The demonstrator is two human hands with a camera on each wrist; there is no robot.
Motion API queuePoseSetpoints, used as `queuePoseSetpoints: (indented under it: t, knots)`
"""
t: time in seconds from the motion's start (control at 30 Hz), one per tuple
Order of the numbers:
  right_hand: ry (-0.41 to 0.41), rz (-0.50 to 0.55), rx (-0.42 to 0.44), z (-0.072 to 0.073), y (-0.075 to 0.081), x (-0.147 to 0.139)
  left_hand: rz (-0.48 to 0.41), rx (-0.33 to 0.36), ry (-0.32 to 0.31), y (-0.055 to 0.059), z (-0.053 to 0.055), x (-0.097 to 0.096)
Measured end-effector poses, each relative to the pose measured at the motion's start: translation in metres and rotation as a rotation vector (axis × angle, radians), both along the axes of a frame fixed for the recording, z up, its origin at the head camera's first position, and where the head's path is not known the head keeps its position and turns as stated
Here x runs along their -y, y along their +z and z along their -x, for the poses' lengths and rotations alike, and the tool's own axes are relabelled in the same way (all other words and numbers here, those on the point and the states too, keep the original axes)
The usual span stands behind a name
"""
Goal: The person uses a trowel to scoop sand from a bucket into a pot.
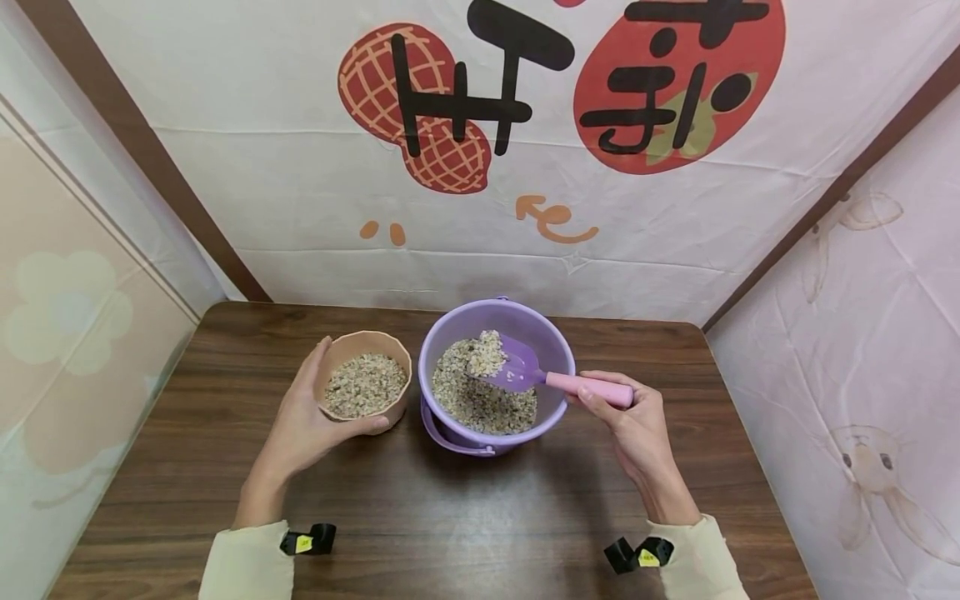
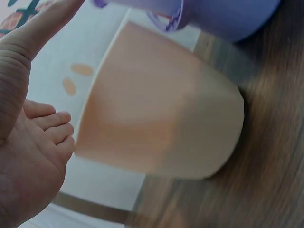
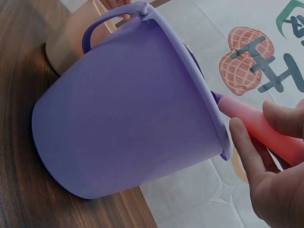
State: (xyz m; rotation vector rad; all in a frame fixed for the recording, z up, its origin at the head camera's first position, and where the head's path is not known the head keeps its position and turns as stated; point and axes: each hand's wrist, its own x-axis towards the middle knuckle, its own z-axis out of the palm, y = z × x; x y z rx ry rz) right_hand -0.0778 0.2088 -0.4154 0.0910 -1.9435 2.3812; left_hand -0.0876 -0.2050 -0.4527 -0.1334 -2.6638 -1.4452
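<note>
My left hand point(image 1: 311, 425) holds the pale peach, many-sided pot point(image 1: 352, 344) round its left side, the thumb along the front and the fingers at the back left. Gritty, gravel-like grains fill much of the pot. To its right stands a purple bucket point(image 1: 553, 337) with coarse grains point(image 1: 480, 412) inside. Above these grains, within the bucket's rim, a small shovel point(image 1: 517, 367) carries a heap of paler grains. My right hand point(image 1: 636, 429) grips its pink handle point(image 3: 254, 121) beside the bucket's right rim. In the left wrist view the pot's outer wall point(image 2: 152, 104) hides its contents.
The bucket's purple carrying handle point(image 1: 450, 443) hangs down at the front left. Pot and bucket stand close together near the back of the dark wooden table point(image 1: 480, 533). A printed cloth point(image 1: 300, 200) hangs behind, with more cloth at both sides.
</note>
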Motion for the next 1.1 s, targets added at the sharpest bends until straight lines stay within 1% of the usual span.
queuePoseSetpoints:
  t: [0.17, 0.27, 0.5, 0.67, 0.87, 1.03, 1.1]
  knots:
    - [-0.005, -0.005, 0.005, 0.000, 0.000, 0.000, 0.032, 0.025, 0.044, -0.007, -0.003, 0.014]
    - [-0.003, -0.010, 0.008, 0.000, 0.001, 0.001, 0.045, 0.041, 0.057, -0.012, -0.004, 0.019]
    - [0.016, -0.018, 0.010, 0.001, 0.003, 0.005, 0.035, 0.052, 0.061, -0.027, 0.000, 0.022]
    - [0.032, -0.028, 0.024, 0.002, 0.008, 0.012, 0.015, 0.042, 0.065, -0.034, 0.001, 0.022]
    - [0.066, -0.010, 0.028, 0.005, 0.019, 0.032, -0.006, 0.015, 0.062, -0.038, 0.003, 0.022]
    - [0.101, -0.067, 0.021, 0.013, 0.030, 0.059, -0.007, 0.014, 0.060, -0.039, 0.004, 0.022]
    - [0.105, -0.113, 0.025, 0.017, 0.034, 0.071, -0.009, 0.019, 0.058, -0.038, 0.003, 0.022]
